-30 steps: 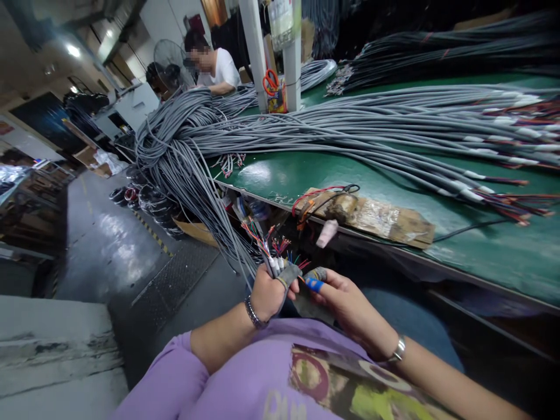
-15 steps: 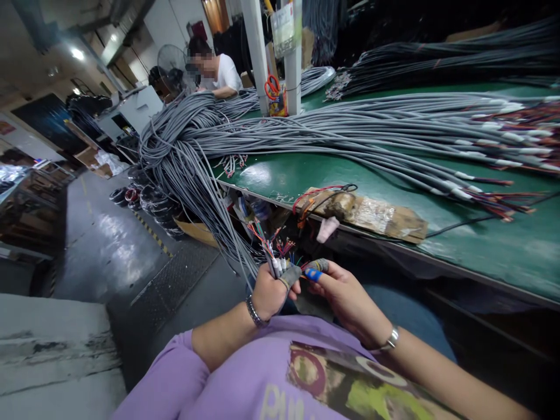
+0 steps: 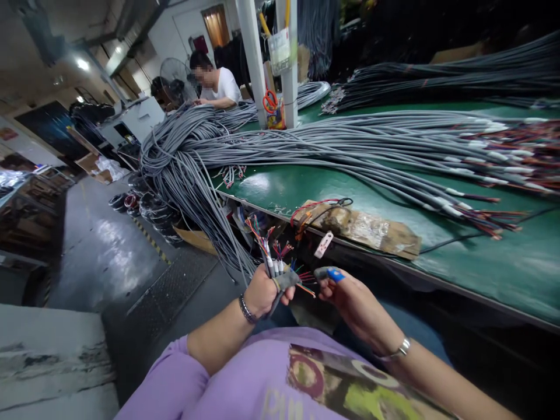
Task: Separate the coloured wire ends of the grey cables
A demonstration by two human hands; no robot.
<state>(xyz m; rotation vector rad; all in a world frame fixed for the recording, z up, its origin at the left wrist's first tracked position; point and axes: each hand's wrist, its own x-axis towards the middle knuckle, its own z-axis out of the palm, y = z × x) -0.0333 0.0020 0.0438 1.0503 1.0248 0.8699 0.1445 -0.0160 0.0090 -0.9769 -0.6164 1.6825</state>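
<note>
My left hand (image 3: 268,290) is closed around several grey cables (image 3: 276,267) whose ends stand up out of the fist. White bands wrap the cables just below their fanned, coloured wires (image 3: 280,249). From the thumb side, more thin wires (image 3: 306,284) in red, green and orange spread to the right. A grey cover sits on the thumb. Just right of those wire tips is my right hand (image 3: 345,294), its thumb and fingers pinched together. It wears blue tape and a grey finger cover. Whether anything thin is in the pinch is hidden.
Long bundles of grey cable (image 3: 306,140) lie across the green table (image 3: 464,262) and droop off its left end. A taped wooden board (image 3: 367,224) rests at the near edge. A white post (image 3: 286,76) carries orange-handled scissors (image 3: 270,101). A co-worker (image 3: 219,87) sits beyond.
My right hand has drawn away to the right from the wires beside my left thumb, leaving them splayed. My left hand still grips the cables. The view has tilted slightly.
</note>
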